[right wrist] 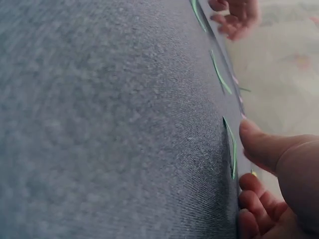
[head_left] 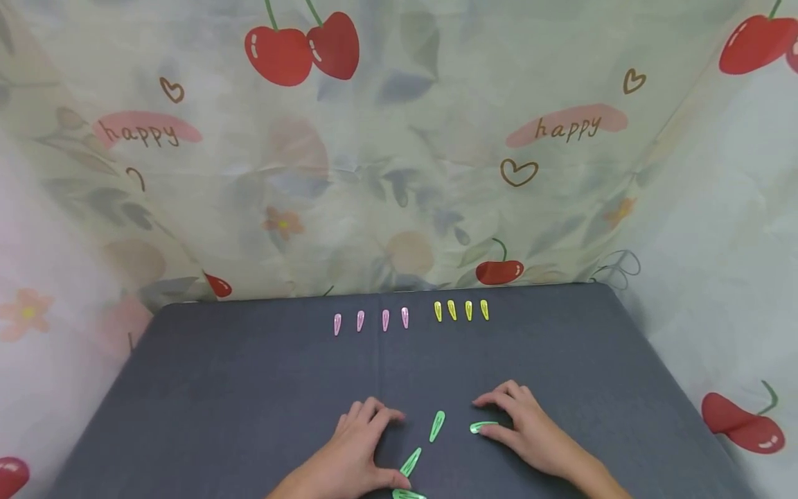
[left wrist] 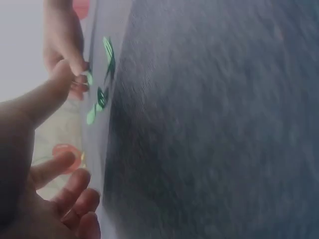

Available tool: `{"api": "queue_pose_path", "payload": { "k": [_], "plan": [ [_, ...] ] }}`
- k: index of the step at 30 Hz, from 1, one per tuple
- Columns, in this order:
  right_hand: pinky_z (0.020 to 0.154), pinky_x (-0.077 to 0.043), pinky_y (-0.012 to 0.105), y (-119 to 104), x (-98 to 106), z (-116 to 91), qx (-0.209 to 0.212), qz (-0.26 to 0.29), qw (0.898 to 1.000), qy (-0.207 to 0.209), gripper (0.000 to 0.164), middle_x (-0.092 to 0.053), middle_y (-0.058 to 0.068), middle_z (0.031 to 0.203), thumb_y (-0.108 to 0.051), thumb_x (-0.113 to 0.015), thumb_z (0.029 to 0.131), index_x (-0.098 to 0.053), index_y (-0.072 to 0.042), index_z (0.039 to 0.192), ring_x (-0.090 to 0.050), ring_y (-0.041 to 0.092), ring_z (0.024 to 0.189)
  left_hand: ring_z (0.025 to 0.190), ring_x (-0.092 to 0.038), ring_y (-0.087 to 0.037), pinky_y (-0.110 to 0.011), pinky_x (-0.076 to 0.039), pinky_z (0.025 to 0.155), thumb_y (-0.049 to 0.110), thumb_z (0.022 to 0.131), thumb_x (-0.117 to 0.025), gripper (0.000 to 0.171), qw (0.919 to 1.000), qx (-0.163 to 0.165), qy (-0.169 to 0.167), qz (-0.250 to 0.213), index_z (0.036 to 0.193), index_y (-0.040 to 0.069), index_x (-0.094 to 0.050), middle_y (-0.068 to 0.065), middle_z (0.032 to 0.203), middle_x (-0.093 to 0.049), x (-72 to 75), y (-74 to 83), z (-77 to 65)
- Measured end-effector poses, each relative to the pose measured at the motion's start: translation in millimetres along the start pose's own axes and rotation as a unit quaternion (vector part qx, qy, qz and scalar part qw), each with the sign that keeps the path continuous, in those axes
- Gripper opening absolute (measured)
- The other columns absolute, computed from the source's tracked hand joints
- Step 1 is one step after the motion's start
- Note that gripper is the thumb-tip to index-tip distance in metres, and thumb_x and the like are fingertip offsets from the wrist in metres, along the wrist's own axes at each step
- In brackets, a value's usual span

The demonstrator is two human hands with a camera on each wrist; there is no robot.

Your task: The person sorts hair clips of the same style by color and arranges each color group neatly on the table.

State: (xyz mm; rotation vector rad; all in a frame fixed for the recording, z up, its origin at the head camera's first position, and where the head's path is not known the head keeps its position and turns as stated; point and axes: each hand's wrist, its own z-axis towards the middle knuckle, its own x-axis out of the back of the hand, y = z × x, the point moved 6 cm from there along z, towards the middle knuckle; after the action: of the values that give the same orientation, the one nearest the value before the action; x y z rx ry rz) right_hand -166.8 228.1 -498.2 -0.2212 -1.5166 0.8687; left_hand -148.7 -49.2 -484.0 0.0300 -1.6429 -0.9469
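Snap hair clips lie on the dark table. Between the hands are several green ones: an upper green hair clip point(head_left: 438, 426), a slanted green hair clip point(head_left: 411, 461) and a front green hair clip point(head_left: 409, 495) at the bottom edge. My left hand point(head_left: 355, 450) has its fingers spread and bent loosely, its thumb by the two lower clips; nothing is pinched. My right hand point(head_left: 530, 430) hovers over the right green hair clip point(head_left: 481, 427), thumb tip at it and index finger apart. In the right wrist view a green hair clip point(right wrist: 233, 149) lies near the parted thumb and fingers.
Toward the back of the table point(head_left: 249, 388), a row of pink hair clips point(head_left: 385, 320) stands left of a row of yellow hair clips point(head_left: 469, 310). A cherry-print curtain point(head_left: 374, 138) hangs behind and along both sides.
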Motion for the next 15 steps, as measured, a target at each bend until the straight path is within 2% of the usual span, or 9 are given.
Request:
{"api": "queue_pose_path", "payload": {
  "k": [5,10,15],
  "plan": [
    [0.084,-0.042,0.024,5,-3,2,-0.01,0.041,0.999,0.007,0.014,-0.055,-0.013,0.101,-0.037,-0.075,0.091,-0.069,-0.035,0.103,-0.042,0.006,0.095,0.086,-0.033,0.001,-0.021,-0.028,0.076,0.053,0.068,-0.09,0.054,0.9995,-0.026,0.001,-0.018,0.103,0.026,-0.058,0.012,0.091,-0.049,-6.2,6.3,-2.5],
    [0.08,-0.039,0.023,4,-4,4,0.005,0.042,0.999,0.022,0.013,-0.055,-0.015,0.097,-0.032,-0.079,0.088,-0.068,-0.036,0.091,-0.041,0.005,0.09,0.081,-0.034,0.005,-0.018,-0.027,0.073,0.043,0.072,-0.091,0.044,0.9976,-0.028,-0.026,-0.057,0.094,0.027,-0.056,0.015,0.085,-0.049,-13.8,7.3,-5.5],
    [0.078,-0.037,0.023,2,-5,6,0.014,0.035,0.999,0.029,0.011,-0.054,-0.015,0.095,-0.029,-0.081,0.086,-0.07,-0.031,0.085,-0.041,0.006,0.089,0.077,-0.034,0.007,-0.017,-0.027,0.072,0.031,0.071,-0.092,0.035,0.9978,-0.041,-0.04,-0.032,0.083,0.026,-0.06,0.017,0.08,-0.052,-16.5,9.2,-6.5]
  ]
}}
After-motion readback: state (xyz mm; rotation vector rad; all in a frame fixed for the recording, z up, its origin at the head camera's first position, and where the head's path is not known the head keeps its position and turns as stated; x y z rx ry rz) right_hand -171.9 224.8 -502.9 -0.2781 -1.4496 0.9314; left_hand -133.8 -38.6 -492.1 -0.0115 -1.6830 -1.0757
